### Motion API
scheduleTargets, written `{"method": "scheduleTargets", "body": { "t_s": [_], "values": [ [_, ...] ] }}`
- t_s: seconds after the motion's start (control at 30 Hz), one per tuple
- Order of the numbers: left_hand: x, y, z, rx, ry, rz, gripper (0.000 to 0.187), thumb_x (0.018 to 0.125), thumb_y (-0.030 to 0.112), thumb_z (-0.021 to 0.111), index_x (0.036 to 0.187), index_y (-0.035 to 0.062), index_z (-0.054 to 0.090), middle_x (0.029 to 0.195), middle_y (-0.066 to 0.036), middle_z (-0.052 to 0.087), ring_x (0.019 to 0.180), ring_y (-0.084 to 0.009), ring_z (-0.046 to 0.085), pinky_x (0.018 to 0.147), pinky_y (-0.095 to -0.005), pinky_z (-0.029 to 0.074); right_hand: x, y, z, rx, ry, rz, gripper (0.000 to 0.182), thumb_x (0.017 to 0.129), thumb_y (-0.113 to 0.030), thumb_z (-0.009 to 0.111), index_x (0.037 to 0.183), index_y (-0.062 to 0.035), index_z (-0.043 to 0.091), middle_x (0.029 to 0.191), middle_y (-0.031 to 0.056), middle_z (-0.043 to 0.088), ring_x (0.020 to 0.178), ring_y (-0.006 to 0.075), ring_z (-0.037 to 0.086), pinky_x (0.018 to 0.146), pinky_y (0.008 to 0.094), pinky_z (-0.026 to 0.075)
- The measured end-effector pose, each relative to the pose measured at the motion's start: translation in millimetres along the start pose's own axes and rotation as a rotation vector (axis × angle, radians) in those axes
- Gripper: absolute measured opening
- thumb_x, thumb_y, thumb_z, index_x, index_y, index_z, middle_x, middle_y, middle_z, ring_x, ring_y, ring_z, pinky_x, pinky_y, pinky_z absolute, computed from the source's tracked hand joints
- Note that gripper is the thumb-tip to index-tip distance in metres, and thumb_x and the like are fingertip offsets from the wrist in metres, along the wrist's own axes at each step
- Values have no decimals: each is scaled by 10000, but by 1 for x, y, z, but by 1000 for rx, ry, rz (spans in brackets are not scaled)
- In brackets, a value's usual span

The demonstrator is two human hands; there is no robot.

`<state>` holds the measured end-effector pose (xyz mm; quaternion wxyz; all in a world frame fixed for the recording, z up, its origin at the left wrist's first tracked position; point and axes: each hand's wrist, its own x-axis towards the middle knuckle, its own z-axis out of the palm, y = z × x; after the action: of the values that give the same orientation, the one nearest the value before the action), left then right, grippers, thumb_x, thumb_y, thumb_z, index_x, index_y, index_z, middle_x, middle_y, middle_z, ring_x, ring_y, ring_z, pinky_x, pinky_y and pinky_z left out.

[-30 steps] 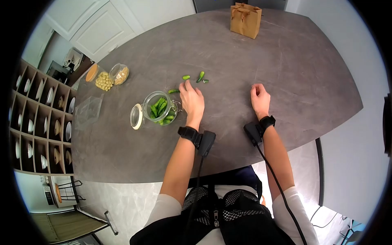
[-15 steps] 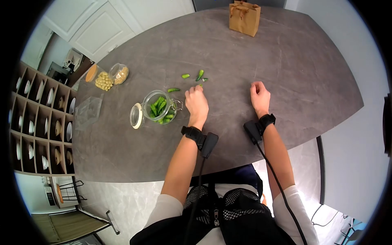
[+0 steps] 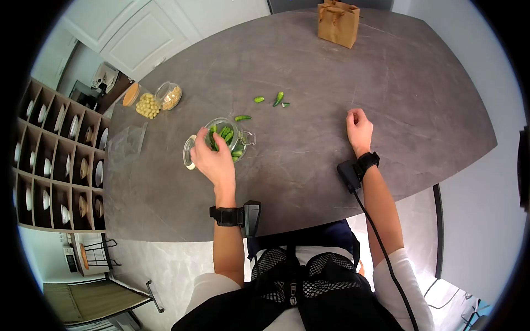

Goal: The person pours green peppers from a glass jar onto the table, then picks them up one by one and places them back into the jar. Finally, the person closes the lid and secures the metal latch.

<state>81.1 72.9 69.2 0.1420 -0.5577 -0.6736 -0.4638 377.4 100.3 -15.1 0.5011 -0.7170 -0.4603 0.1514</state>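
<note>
My left hand [image 3: 212, 160] is over the mouth of a glass clip-top jar [image 3: 247, 138], thumb and fingers apart. Green peppers [image 3: 226, 133] fill part of the jar, and some show between my fingers. Behind the hand, the jar's pale-rimmed lid [image 3: 188, 151] hangs open to the left. My right hand [image 3: 360, 131] rests on the table with its fingers curled in and nothing visible in them. Beyond the jar lie a curved green pepper [image 3: 243, 117], a short pepper piece [image 3: 259, 100], a longer pepper [image 3: 279, 99] and a small dark-green bit [image 3: 285, 104].
A jar of pale round nuts or beans [image 3: 147, 105] and a jar of small tan pieces [image 3: 171, 97] are at the table's far left. Nearer is a clear plastic container [image 3: 126, 144]. A brown paper bag [image 3: 338, 25] stands at the far edge. Cables trail from both wrists.
My left hand has moved left from the loose peppers to above the jar, its fingers now spread. A green bit near its fingertips is gone from the table. My right hand stays put.
</note>
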Motion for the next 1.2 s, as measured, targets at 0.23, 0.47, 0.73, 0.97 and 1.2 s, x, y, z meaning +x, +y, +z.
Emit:
{"method": "scheduleTargets", "body": {
  "t_s": [0.23,0.47,0.73,0.97,1.2],
  "values": [
    [-25,21,26,-159,-173,243,201,740,77,595,933,28,571,908,-88,604,748,-255,535,666,-355,431,0,3,2,3,-9,12,175,805,-198,512,846,-40,575,711,129,617,656,273,597,635,348,461],
    [3,36,95,557,-565,515,152,677,86,609,826,84,637,826,-48,628,782,-239,548,651,-335,367,1,2,0,12,-16,29,182,803,-200,512,847,-36,576,709,125,618,661,269,600,635,348,461],
    [29,27,130,1081,-1099,332,173,766,170,587,918,152,667,931,-20,647,930,-260,579,655,-378,336,0,2,1,0,-8,23,170,795,-197,515,842,-45,574,691,132,606,655,285,594,629,354,458],
    [17,18,134,839,-810,495,88,722,150,612,792,124,659,797,-67,650,786,-242,607,655,-370,386,0,1,1,17,-27,37,163,793,-193,510,829,-45,568,684,133,601,641,291,587,618,354,455],
    [32,39,63,288,-392,400,148,705,170,584,795,56,615,741,-117,620,717,-307,590,620,-411,448,1,1,0,23,-15,24,156,793,-186,506,823,-45,566,691,129,605,641,290,587,619,351,457]
  ]
}}
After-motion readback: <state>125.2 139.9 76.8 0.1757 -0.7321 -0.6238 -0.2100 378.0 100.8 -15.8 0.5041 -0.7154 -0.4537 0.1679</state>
